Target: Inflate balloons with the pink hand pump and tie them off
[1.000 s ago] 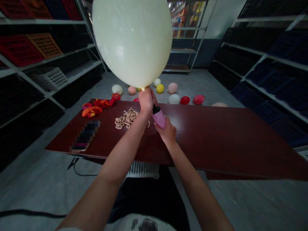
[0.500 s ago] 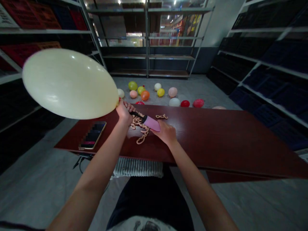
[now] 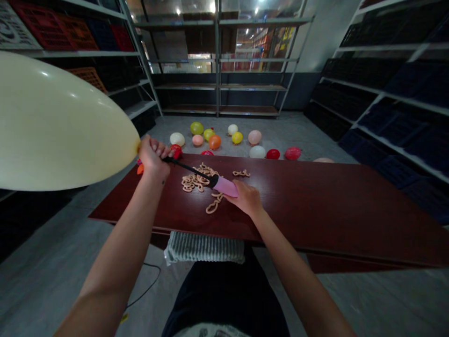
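A big pale-yellow balloon (image 3: pixel 59 126) fills the left side, its left end cut off by the frame. My left hand (image 3: pixel 152 154) is closed around the balloon's neck and the end of a hand balloon pump's black rod (image 3: pixel 189 167). That rod runs down to the pump's pink barrel (image 3: pixel 226 186), which my right hand (image 3: pixel 248 199) grips above the table. Where the neck meets the pump is hidden by my left fingers. Under the pump lies a pile of tan curled loops (image 3: pixel 192 181). One more tan piece (image 3: pixel 242 173) rests to the right.
The dark red table (image 3: pixel 315 206) stretches to the right. Several inflated balloons, among them an orange one (image 3: pixel 214 142), lie on the floor beyond it. Metal shelves (image 3: pixel 217 88) stand at the back, with crate-filled racks at both sides. A ribbed grey cushion (image 3: pixel 206 247) is at the table's near edge.
My left hand and the balloon have moved left, away from my right hand. More of the pump's black rod shows between my hands. The phone on the table has gone out of sight.
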{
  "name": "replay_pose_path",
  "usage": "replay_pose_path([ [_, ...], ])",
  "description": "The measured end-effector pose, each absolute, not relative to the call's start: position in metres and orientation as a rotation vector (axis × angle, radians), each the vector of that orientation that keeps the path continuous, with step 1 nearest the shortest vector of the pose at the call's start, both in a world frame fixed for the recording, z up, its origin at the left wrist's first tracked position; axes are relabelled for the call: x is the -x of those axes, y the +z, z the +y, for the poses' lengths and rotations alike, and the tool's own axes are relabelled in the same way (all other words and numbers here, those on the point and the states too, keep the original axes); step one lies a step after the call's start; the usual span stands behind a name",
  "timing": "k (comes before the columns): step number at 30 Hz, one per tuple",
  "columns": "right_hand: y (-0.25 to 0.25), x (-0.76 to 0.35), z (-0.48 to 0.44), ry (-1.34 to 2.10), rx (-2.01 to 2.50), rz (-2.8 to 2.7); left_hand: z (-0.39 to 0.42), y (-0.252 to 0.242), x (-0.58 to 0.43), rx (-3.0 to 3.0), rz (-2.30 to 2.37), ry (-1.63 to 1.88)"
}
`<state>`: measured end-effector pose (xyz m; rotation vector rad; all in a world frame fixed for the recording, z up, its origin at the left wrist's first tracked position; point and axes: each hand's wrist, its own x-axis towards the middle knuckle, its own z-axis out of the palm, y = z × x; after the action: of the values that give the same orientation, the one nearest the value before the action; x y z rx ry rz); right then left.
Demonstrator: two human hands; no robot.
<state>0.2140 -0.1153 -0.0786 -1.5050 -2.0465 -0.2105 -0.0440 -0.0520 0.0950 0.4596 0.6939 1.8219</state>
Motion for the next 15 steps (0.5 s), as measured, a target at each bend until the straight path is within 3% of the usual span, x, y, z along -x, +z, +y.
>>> replay_pose_path([
  [8,-0.082,-0.222,-0.115,-0.023,1.636,-1.762,-0.041,0.146,-0.047,-0.736,0.678,1.782],
  [15,-0.080,-0.221,-0.110,0.073,1.792,-1.583,-0.019,0.098,-0.130,-0.775,0.735,1.531],
])
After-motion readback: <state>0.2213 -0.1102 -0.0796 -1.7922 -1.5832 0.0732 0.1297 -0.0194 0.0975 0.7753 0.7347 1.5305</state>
